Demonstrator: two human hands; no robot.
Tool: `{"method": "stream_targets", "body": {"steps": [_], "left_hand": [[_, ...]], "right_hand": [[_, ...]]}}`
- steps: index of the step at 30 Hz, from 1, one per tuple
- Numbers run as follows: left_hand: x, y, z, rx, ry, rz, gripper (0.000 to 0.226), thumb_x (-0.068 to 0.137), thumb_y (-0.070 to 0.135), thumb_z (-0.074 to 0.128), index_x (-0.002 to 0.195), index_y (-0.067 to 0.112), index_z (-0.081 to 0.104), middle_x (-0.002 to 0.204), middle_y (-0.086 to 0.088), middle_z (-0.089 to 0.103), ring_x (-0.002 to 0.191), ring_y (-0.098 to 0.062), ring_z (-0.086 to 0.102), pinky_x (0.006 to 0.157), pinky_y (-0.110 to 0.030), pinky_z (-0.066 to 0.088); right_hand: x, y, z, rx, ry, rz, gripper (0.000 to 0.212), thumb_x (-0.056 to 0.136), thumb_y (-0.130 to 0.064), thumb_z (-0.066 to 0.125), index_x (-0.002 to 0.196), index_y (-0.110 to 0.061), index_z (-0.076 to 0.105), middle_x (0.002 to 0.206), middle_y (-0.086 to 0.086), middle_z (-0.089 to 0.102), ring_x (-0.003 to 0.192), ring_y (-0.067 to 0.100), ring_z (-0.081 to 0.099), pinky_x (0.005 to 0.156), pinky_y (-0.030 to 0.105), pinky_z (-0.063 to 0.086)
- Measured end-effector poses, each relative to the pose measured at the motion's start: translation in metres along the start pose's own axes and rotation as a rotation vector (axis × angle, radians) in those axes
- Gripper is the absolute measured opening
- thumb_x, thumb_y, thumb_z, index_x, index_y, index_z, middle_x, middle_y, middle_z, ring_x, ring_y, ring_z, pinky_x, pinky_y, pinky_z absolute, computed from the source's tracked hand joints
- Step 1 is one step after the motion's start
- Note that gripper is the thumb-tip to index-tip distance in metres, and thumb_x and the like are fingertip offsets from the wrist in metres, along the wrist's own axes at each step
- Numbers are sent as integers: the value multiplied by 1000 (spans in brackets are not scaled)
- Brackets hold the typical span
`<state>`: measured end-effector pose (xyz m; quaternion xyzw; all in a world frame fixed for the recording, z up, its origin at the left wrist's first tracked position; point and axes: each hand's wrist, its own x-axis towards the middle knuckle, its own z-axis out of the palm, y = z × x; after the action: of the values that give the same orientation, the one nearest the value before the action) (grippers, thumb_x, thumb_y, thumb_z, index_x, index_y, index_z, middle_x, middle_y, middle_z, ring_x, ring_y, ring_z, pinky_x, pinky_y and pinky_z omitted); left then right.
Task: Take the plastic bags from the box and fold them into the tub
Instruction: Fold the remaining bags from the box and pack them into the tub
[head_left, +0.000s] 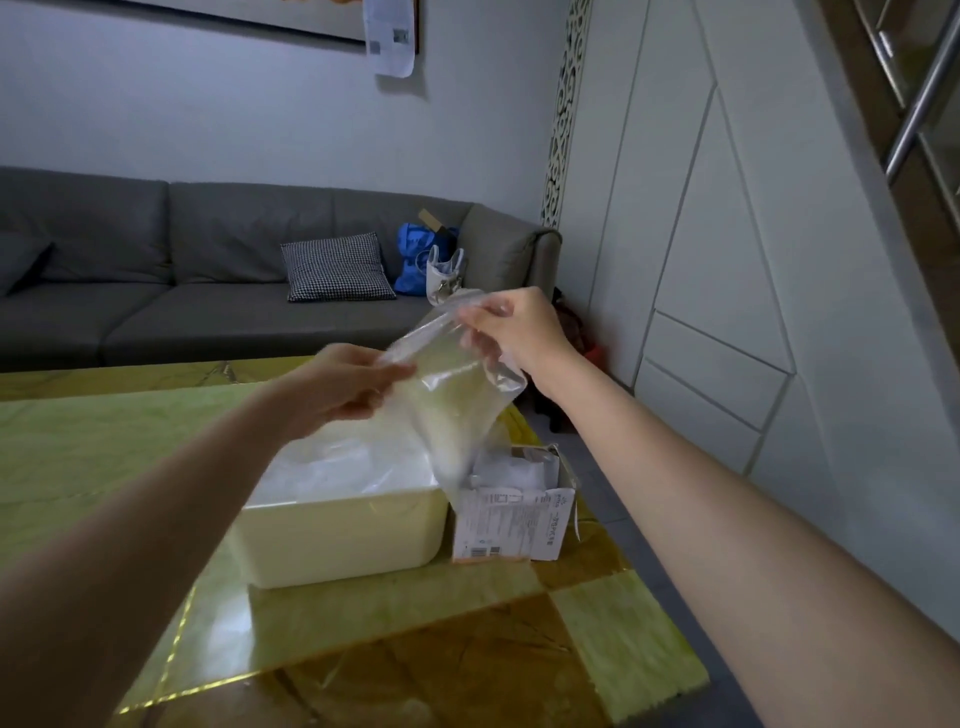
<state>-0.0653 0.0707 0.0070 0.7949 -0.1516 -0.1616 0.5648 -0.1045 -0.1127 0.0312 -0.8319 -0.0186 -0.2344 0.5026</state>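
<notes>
Both forearms extend from the lower corners of the frame toward its centre. The left hand (343, 387) is raised at centre frame, fingers curled and pinching the left edge of a clear plastic bag (452, 410). The right hand (519, 327) sits higher and further right, thumb and fingers pinching the bag's upper edge. The bag hangs in the air between the hands, above the cream tub (343, 530) and the open cardboard box (511, 514), which stand just beside each other on the green-and-brown table (104, 441) at lower centre. The left hand is motion-blurred, so individual fingers are hard to separate. The tub's contents show only as pale translucent film. The box's contents are partly hidden behind the bag.
</notes>
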Motion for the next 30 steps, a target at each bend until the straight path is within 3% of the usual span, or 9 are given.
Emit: {"method": "stream_targets", "body": {"steps": [5,9,12,16,17,19,23,27,30], "left_hand": [[8,-24,-73,224,569,29,24,88,22,63,92,-1,66,52,-3,49,40,-7,49,38,-13,43],[8,-33,-94,601,878,118,29,89,24,57,107,2,62,94,-13,62,89,-32,60,77,-34,45],[6,-31,-72,715,497,383,38,82,24,67,117,10,58,107,-10,55,84,-21,56,72,-25,40],[17,-64,-39,1096,-226,4,80,79,39,69,144,31,23,132,-2,45,108,-18,52,89,-26,44],[20,-73,-33,1178,-261,-63,82,81,39,67,146,32,17,137,-3,42,117,-21,49,94,-29,42],[29,-86,-27,1237,-258,-107,80,86,36,62,148,30,12,141,-6,38,123,-23,46,96,-30,41],[48,-97,-21,1267,-238,-111,86,84,45,61,149,29,7,142,-9,34,117,-24,52,97,-33,45],[58,-105,-18,1214,-228,-96,89,83,45,62,149,30,4,143,-11,33,115,-26,53,94,-35,49],[58,-111,-30,1200,-244,-140,76,88,32,60,148,26,15,141,-9,38,113,-25,55,92,-34,50]], "right_hand": [[3,28,47,8,170,126,21,93,-11,54,76,-3,63,51,0,53,34,1,50,43,21,44],[-7,54,84,-100,101,146,29,96,-16,49,70,-6,59,50,1,55,32,3,46,46,23,43],[-8,65,107,-268,39,112,36,97,-19,47,61,-12,44,66,13,63,57,22,60,57,34,48],[-9,70,118,-498,-97,167,22,97,-18,47,76,-12,49,82,8,54,79,28,56,54,30,40],[-8,69,116,-537,-144,176,12,96,-18,49,98,-8,54,94,9,57,87,31,59,61,33,47],[-4,61,104,-690,-158,104,35,96,-11,49,130,-6,42,118,13,56,105,32,57,72,33,45],[8,33,94,-725,-262,-224,28,92,1,47,116,-7,60,118,10,60,108,26,53,81,28,40],[1,49,119,-903,-854,71,37,88,-14,63,123,-6,55,121,12,57,103,27,56,92,36,48],[0,66,129,-1182,-987,134,21,92,-7,52,113,-4,49,111,11,48,93,24,47,86,32,45]]}}
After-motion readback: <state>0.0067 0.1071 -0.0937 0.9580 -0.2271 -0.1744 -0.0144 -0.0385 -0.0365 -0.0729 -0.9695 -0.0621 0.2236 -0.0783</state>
